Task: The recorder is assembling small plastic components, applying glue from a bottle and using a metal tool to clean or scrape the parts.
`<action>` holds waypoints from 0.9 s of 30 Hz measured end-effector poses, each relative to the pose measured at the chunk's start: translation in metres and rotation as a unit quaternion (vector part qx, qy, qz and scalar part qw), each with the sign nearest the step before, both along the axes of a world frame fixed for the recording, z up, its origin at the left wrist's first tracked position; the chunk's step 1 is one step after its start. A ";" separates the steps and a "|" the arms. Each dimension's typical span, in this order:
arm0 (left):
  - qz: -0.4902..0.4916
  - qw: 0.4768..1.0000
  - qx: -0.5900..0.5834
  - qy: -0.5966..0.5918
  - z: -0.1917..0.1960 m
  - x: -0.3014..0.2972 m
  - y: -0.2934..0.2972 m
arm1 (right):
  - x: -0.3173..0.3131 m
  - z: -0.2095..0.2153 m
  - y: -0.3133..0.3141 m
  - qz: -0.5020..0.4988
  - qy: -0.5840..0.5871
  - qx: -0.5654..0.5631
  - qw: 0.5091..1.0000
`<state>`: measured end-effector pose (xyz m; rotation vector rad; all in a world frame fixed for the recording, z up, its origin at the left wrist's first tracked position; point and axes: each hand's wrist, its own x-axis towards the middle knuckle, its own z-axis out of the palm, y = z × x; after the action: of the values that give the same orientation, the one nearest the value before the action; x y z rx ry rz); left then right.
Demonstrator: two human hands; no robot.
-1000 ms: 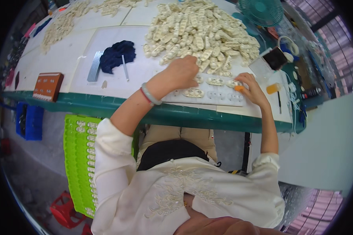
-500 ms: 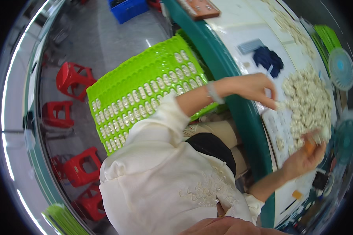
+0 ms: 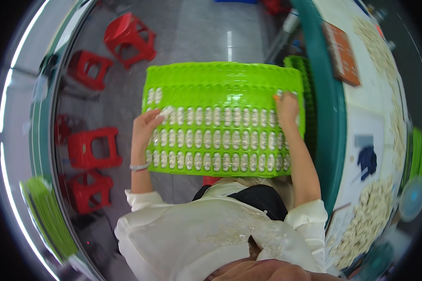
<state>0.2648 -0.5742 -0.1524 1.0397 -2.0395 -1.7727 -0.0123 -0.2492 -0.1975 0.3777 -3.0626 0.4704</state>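
A bright green tray (image 3: pixel 197 70) with rows of oval pockets lies across my front, its nearer rows filled with small white oval pieces (image 3: pixel 215 161). At the tray's left side, my left hand (image 3: pixel 145 125) pinches a white oval piece (image 3: pixel 165 111) above the third filled row from the near edge. My right hand (image 3: pixel 288 110) is closed over the tray's right end, at a row farther back. Something orange (image 3: pixel 277 97) shows at its fingertips, beside a white piece; what it grips is mostly hidden. Two white pieces (image 3: pixel 154 95) sit in that farther row at the left.
On the right, a white worktop with a green edge (image 3: pixel 335 140) carries a large heap of white pieces (image 3: pixel 368 215), a dark blue cloth (image 3: pixel 367 161) and a brown tray (image 3: pixel 341 54). Several red stools (image 3: pixel 94 147) stand at the left. Stacked green trays (image 3: pixel 47 220) are at lower left.
Both hands have moved from the heap on the worktop to the green tray. My view has turned left, so the tray now lies straight ahead and the worktop sits farther right.
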 end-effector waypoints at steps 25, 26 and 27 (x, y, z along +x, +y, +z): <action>-0.106 0.894 -0.434 0.043 -0.028 -0.153 0.052 | 0.351 0.192 0.309 -0.443 0.240 -0.106 0.857; -0.200 0.906 -0.346 0.140 -0.016 -0.180 0.107 | 0.373 0.203 0.331 -0.451 0.242 -0.067 0.856; -0.279 0.898 -0.254 0.226 0.000 -0.200 0.168 | 0.388 0.209 0.348 -0.448 0.241 -0.034 0.860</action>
<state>0.0650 -0.4065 -0.1525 -0.1220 -2.4016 -1.3587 0.3753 0.0988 0.0118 -0.7879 -2.3441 0.3412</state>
